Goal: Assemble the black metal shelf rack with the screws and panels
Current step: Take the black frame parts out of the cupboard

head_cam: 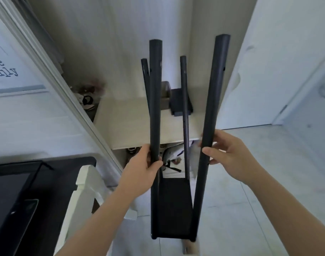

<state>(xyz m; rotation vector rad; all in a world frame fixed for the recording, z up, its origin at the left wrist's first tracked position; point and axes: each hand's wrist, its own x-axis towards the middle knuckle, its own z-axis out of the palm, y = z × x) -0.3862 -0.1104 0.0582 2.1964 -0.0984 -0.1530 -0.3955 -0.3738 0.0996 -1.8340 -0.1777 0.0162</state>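
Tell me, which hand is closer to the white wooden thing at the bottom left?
Left. The left hand has its grip on the rack's left pole, just right of the white wooden thing. The right hand has its grip on the right pole, farther over.

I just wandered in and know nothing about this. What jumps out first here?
The half-built black rack in the centre: four dark posts rising from a black panel near the floor. The left hand grips the near left post and the right hand holds the near right post, about midway up. Behind them, a small black box sits on a pale shelf against the wall.
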